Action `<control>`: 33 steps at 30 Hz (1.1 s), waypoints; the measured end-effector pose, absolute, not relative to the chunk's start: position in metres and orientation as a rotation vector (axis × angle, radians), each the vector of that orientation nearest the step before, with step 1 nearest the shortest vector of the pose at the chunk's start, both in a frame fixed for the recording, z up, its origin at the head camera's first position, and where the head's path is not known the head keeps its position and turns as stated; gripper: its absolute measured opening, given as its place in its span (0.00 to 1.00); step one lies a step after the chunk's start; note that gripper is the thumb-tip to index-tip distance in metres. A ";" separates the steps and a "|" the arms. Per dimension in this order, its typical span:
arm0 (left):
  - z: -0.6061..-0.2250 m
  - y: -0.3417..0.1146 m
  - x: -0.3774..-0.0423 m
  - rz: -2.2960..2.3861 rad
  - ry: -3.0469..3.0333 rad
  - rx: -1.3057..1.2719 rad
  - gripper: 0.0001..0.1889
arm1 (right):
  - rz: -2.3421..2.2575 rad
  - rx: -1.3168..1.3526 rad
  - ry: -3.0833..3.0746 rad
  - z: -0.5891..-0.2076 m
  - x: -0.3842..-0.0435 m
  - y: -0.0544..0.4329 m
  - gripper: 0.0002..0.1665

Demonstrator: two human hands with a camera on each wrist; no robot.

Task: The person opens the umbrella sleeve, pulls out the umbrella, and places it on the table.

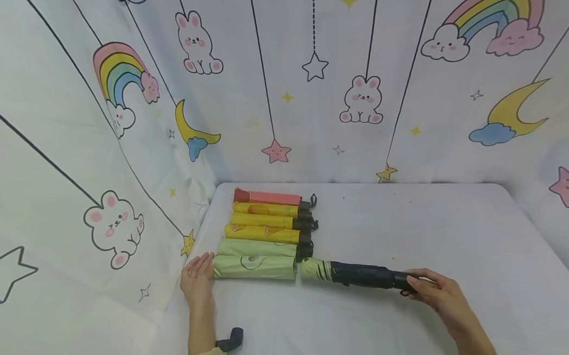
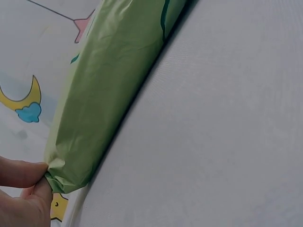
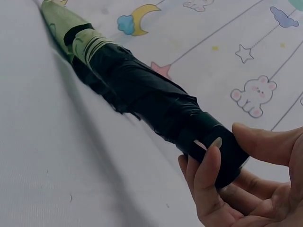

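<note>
My left hand [image 1: 197, 278] pinches the far left end of a light green umbrella sleeve [image 1: 254, 268], which lies lengthwise on the white table. The left wrist view shows thumb and finger bunching the fabric of that sleeve [image 2: 104, 90]. At the sleeve's right, open end is the green tip of a folded umbrella [image 1: 361, 274], in line with it. The umbrella's canopy is green toward the tip and black toward the grip. My right hand [image 1: 436, 290] holds its black handle [image 3: 213, 146] between thumb and fingers, with a small strap loop beneath.
Behind the sleeve lies a row of sleeved folded umbrellas: a light green one [image 1: 258, 248], several yellow ones [image 1: 262, 220] and a red one [image 1: 273, 198], black handles to the right. A white curtain [image 1: 317, 120] with cartoon prints hangs behind and left of the table [image 1: 457, 237].
</note>
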State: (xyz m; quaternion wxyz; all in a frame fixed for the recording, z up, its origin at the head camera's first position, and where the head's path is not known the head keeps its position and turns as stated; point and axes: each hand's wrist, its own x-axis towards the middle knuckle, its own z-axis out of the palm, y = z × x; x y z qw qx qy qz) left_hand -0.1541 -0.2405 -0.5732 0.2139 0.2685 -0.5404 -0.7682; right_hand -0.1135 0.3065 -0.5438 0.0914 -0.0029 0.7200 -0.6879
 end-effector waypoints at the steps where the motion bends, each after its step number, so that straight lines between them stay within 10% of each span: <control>1: -0.574 -0.241 -0.154 -2.133 -1.495 0.746 0.29 | -2.042 -0.011 2.140 -0.544 -0.113 0.308 0.20; 33: -0.578 -0.245 -0.153 -2.130 -1.531 0.712 0.28 | -1.702 0.131 2.346 -0.559 -0.114 0.325 0.28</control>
